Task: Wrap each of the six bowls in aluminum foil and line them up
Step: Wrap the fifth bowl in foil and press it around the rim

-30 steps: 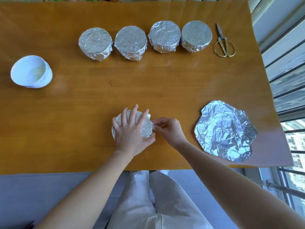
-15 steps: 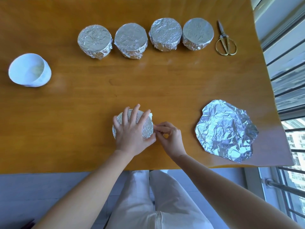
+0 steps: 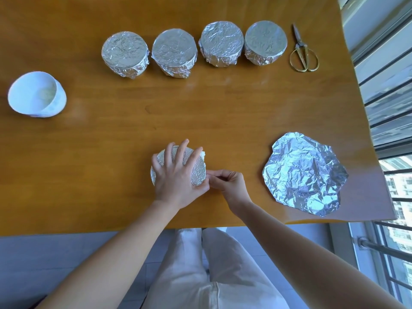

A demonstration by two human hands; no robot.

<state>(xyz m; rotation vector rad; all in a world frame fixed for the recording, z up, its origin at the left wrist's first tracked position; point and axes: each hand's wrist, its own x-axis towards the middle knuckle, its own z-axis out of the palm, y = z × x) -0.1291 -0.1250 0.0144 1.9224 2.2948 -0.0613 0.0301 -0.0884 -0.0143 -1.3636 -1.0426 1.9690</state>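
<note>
Near the front edge of the wooden table [image 3: 223, 112], the foil-covered bowl [image 3: 198, 172] sits under the left hand [image 3: 176, 177], which lies flat on its top with fingers spread, while the right hand [image 3: 231, 184], fingers curled, pinches the foil at the bowl's right side. Just to the right lies a crumpled foil sheet [image 3: 303, 172], and well off to the left stands an unwrapped white bowl [image 3: 35, 94]. Along the far side, four wrapped bowls [image 3: 174, 51] stand in a row, with gold-handled scissors [image 3: 303, 52] at its right end.
</note>
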